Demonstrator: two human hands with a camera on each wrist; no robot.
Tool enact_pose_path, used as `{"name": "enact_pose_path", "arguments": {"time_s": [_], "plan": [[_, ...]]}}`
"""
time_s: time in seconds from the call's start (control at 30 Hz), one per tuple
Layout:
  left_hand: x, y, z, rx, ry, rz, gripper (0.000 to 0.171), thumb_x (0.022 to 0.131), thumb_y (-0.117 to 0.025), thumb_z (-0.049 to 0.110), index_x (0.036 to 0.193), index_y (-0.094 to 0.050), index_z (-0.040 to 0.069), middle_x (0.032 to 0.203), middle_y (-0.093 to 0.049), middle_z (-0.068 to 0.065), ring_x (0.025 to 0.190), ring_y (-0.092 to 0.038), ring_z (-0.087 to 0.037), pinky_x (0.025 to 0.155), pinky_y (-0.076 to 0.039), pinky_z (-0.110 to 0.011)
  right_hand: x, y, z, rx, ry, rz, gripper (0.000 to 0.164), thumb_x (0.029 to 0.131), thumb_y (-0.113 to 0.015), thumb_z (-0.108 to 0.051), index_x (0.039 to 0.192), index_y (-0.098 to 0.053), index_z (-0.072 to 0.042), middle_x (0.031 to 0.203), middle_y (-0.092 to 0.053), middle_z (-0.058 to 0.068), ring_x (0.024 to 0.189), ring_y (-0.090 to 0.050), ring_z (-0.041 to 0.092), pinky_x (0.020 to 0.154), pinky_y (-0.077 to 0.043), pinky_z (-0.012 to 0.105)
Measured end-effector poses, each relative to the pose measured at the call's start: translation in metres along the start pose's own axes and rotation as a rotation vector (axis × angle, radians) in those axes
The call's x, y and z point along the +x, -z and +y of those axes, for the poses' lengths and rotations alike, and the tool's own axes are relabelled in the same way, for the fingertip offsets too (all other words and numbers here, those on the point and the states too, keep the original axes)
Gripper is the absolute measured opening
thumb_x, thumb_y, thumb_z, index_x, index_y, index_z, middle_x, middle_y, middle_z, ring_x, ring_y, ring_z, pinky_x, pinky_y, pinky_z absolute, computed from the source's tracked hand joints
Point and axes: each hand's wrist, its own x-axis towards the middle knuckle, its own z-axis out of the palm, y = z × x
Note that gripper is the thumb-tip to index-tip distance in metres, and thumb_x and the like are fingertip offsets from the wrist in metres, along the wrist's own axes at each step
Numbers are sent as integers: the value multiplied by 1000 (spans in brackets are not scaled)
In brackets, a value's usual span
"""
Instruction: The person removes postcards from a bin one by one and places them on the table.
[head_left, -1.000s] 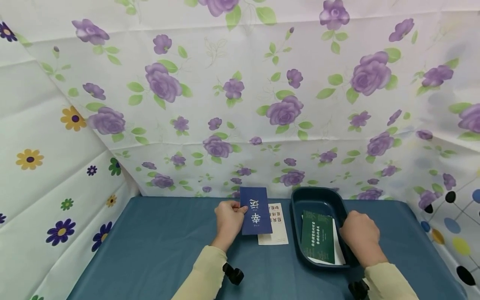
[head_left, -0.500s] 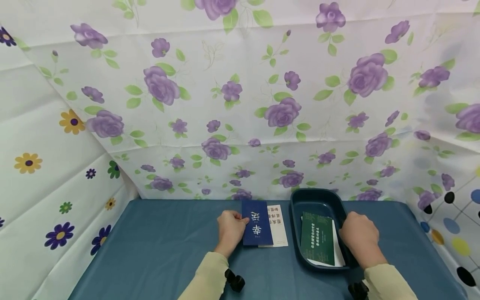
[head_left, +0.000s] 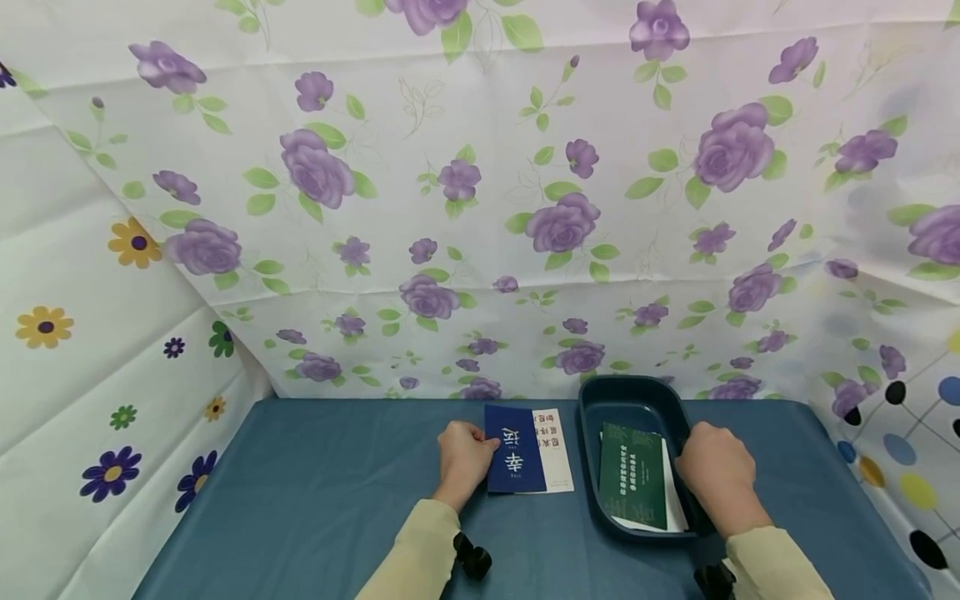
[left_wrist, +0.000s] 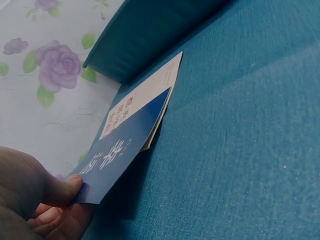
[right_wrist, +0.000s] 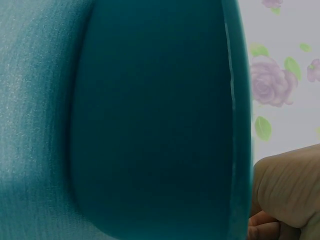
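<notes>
Your left hand (head_left: 461, 460) pinches the blue card (head_left: 513, 458) at 9 o'clock.
Card overlaps the cream card (head_left: 556, 458); tray (head_left: 634, 410) at its 3 o'clock, your right hand (head_left: 717, 471) gripping the tray's 3 o'clock rim.

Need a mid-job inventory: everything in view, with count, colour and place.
Tray: one, dark teal, right of centre.
Green card: one, green, in the tray.
White sheet: at least one, white, under the green card.
Cream card: one, cream, left of the tray.
Blue card: one, blue, overlapping the cream card.
Table: one, blue, across the foreground.
Rose backdrop: one, white and purple, behind the table.
Daisy sheet: one, white, far left.
Dotted sheet: one, white, far right.
Wrist devices: two, black, at the wrists.
Sleeves: two, pale yellow, forearms.
Left hand: one, pinching the blue card.
Right hand: one, gripping the tray's right rim.
</notes>
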Motion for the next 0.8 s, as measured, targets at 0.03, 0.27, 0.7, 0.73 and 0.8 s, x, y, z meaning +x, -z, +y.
{"name": "enact_pose_path", "arguments": {"time_s": [0.03,0.27,0.7,0.73,0.8], "plan": [[0,-1,0,8,-2,2,51,78,-75,21,48,-33,20,47,-16,8,40,-16,-11,41,-17,-28,0,1,0,2,-2,0,20,85,-60,-17,78,-57,2,61,-50,10,50,-49,24,42,-41,38],[2,-3,-2,36,-12,4,54,77,-76,19,48,-30,19,48,-14,8,41,-13,-10,41,-17,-28,0,0,-2,-4,-18,1,21,85,-61,-18,79,-57,2,60,-50,10,50,-49,24,42,-40,38],[0,-2,-2,31,-69,13,52,77,-73,12,50,-28,18,49,-15,8,43,-15,-10,40,-18,-27,-1,1,-3,-6,-19,-3,23,85,-62,-19,81,-58,3,62,-51,11,51,-50,24,42,-42,39],[0,-2,-2,47,-72,18,52,77,-73,12,50,-29,18,48,-16,8,42,-17,-9,41,-20,-27,-1,1,-3,-6,-18,-1,23,85,-62,-19,82,-58,3,63,-52,11,51,-50,24,42,-42,39],[1,-2,-1,87,-70,26,50,76,-74,14,50,-32,18,46,-23,9,41,-25,-7,41,-25,-27,-1,2,-3,-6,-19,-1,23,85,-62,-19,82,-58,4,63,-52,11,51,-50,24,42,-42,39]]}}
